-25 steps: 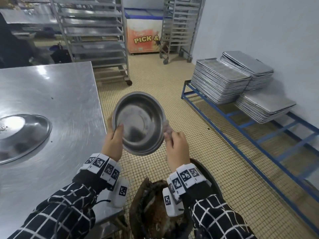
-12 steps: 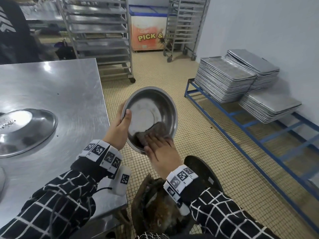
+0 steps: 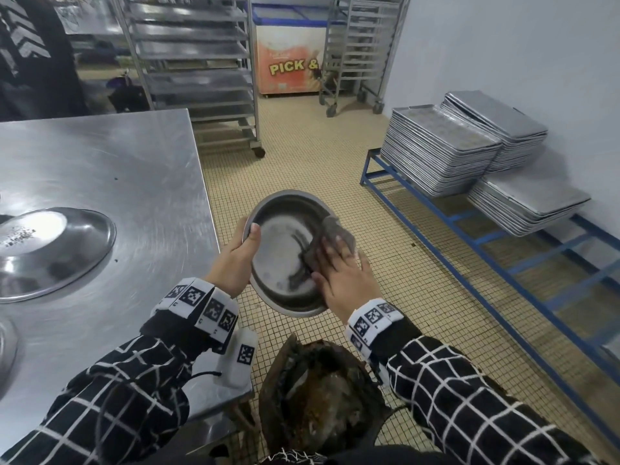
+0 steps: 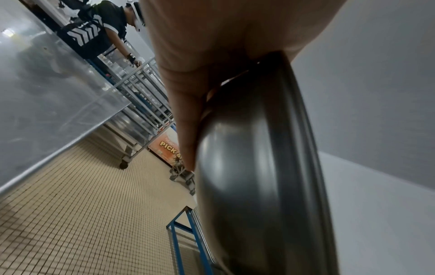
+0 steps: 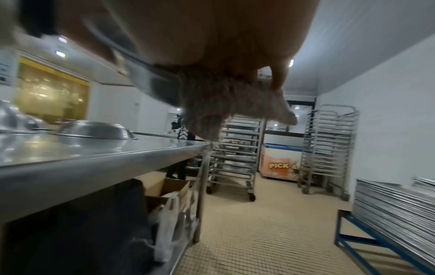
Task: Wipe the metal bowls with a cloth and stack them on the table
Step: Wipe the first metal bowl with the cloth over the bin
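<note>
I hold a metal bowl (image 3: 281, 250) tilted toward me over the tiled floor, just off the steel table's (image 3: 134, 196) right edge. My left hand (image 3: 240, 255) grips its left rim, thumb inside and fingers (image 4: 188, 115) behind the outer wall (image 4: 254, 176). My right hand (image 3: 345, 273) lies flat with spread fingers, pressing a grey cloth (image 3: 335, 234) against the bowl's inner right side. In the right wrist view the cloth (image 5: 223, 104) bunches under my palm beside the bowl's rim (image 5: 153, 83). An upturned metal bowl (image 3: 50, 246) rests on the table at left.
A dark, rusty bin (image 3: 318, 401) stands on the floor right below my hands. Stacks of metal trays (image 3: 443, 152) sit on a blue rack (image 3: 503, 273) along the right wall. Wheeled tray racks (image 3: 198, 72) and a freezer (image 3: 288, 65) stand behind. Another person (image 3: 30, 55) is at back left.
My right hand left the bowl's rim, laid the cloth inside and has swept it from the lower part up to the right wall. The left hand keeps its hold on the rim.
</note>
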The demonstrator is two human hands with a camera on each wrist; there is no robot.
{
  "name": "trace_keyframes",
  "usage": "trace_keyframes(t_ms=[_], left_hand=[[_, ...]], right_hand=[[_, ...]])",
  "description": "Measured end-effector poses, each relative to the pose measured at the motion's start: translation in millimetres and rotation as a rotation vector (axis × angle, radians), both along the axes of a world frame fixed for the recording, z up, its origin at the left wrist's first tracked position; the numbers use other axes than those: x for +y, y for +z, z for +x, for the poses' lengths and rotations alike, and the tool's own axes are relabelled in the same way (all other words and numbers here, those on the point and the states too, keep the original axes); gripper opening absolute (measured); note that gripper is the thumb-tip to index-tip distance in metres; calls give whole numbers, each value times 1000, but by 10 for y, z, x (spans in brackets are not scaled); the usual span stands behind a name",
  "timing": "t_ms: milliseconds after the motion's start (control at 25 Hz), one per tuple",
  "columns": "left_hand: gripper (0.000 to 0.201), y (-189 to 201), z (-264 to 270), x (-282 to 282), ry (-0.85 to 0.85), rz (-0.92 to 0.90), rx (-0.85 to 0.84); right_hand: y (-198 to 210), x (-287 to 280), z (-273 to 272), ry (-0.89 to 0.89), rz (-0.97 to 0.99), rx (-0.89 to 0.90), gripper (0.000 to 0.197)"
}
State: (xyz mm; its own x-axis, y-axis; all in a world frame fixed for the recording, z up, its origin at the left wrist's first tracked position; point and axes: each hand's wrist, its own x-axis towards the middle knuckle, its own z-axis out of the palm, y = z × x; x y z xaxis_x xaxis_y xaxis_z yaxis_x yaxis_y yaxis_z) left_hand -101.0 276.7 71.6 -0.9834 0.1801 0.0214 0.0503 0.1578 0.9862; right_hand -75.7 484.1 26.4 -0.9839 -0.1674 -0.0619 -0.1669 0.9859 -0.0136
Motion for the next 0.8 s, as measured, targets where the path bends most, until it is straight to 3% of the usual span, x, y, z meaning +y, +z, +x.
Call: trace_keyframes(t_ms=[80, 120, 240, 440, 640, 800], left_hand=[[52, -15, 13, 34, -16, -11, -94], [46, -13, 19, 49, -20, -11, -125], [33, 39, 53, 90, 1, -17, -187], [48, 10, 47, 60, -13, 2, -331], [41, -25, -6, 45, 66, 143, -215], [41, -73, 30, 155, 188, 245, -146]], right_hand=[[35, 92, -152, -31, -11, 26, 61], [56, 126, -211, -37, -59, 46, 61], [164, 181, -313, -48, -318, 82, 59], [286, 192, -332, -195, -710, 130, 43], [282, 109, -209, -484, -1148, 106, 24], [270, -12, -87, -623, -1244, 291, 16]])
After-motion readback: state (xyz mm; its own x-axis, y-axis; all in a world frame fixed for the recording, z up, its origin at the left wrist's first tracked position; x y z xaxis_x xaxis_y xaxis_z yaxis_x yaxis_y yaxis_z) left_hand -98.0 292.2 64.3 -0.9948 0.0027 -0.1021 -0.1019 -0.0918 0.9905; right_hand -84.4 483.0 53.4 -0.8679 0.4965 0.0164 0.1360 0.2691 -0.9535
